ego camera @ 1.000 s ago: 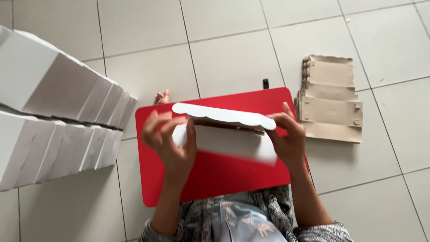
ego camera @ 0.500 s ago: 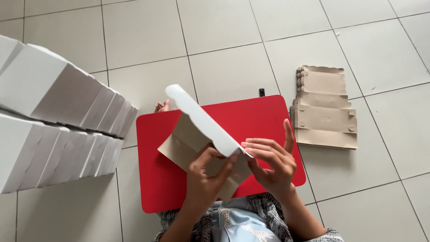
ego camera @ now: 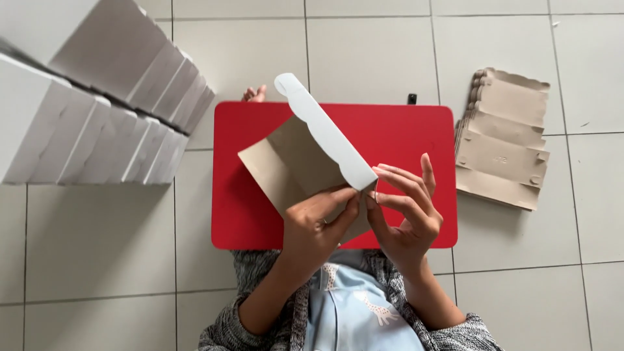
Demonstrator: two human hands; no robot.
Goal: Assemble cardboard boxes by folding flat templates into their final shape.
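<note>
Two hands are engaged on one part-folded cardboard box (ego camera: 305,162), which is held above a red tray table (ego camera: 403,136). The box's near corner is pinched by the left hand (ego camera: 315,224); the same corner is gripped by the fingertips of the right hand (ego camera: 406,208). The white scalloped flap (ego camera: 322,130) is raised at a tilt. The surface is set on a floor of pale tiles (ego camera: 370,52). Flat brown blanks (ego camera: 504,140) are stacked beside the table's right edge. Rows of finished white boxes (ego camera: 97,110) are ranged on the left.
</note>
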